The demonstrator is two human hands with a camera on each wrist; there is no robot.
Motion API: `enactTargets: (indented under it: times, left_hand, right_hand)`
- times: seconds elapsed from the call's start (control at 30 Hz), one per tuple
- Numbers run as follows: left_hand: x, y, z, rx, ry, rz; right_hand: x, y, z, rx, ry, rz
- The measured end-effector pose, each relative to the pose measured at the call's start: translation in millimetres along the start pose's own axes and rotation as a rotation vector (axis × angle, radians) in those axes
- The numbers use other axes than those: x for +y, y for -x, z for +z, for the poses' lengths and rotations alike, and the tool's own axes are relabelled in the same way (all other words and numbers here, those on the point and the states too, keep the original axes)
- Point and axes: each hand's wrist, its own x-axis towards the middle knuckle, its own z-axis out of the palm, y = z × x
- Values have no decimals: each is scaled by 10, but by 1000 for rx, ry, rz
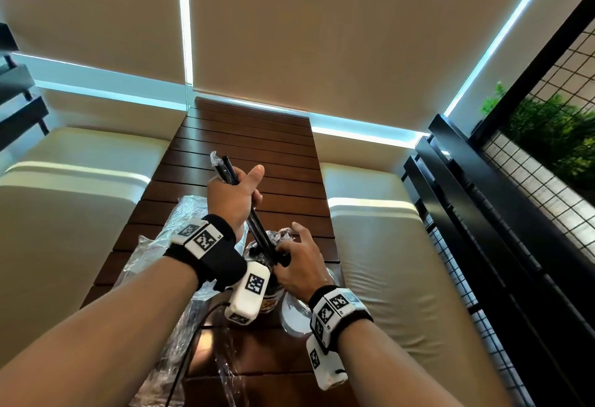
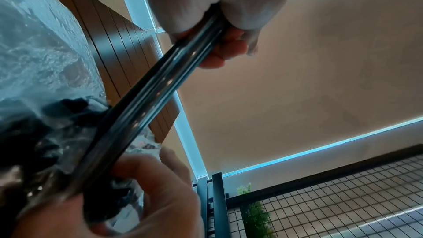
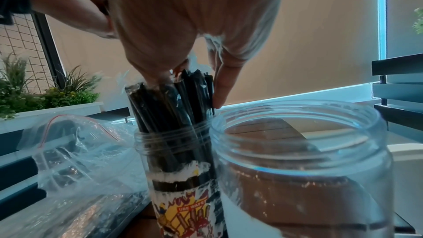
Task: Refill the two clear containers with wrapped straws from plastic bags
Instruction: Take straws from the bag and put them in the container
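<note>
My left hand (image 1: 240, 186) grips a small bundle of black wrapped straws (image 1: 257, 229), slanted down toward the narrow labelled clear jar (image 3: 174, 142). In the left wrist view the bundle (image 2: 160, 82) runs diagonally from my left fingers (image 2: 224, 50) to my right hand (image 2: 160, 196). That jar is packed with black straws (image 3: 164, 106). My right hand (image 3: 190, 79) sits on their tops, thumb and a finger on either side of the cluster, beside the bundle's lower end. The wide clear jar (image 3: 297, 113) stands just right of the narrow one and holds no straws.
Crumpled clear plastic bags (image 1: 180, 220) with more dark straws lie on the wooden slatted table (image 1: 251, 136) left of the jars; one has a red zip strip (image 3: 75, 160). Cream seat cushions flank the table. A black wire-grid partition with plants stands on the right.
</note>
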Motion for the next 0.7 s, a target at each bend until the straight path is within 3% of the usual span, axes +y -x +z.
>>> enactTargets:
  times: [0.27,0.4,0.53,0.7]
  left_hand:
    - [-56,-47,68,101,-151,118]
    - [-78,105,182,7,-276,244]
    - [-105,265,216,-171,-380,339]
    - [-39,162,121,-256,-317,247]
  right_hand:
    - [0,-12,8,-104,-30,-27]
    - [56,-27,54,-21,-34,0]
    - [72,-6,124,96,-43,-13]
    - [63,19,81,83,-54,-37]
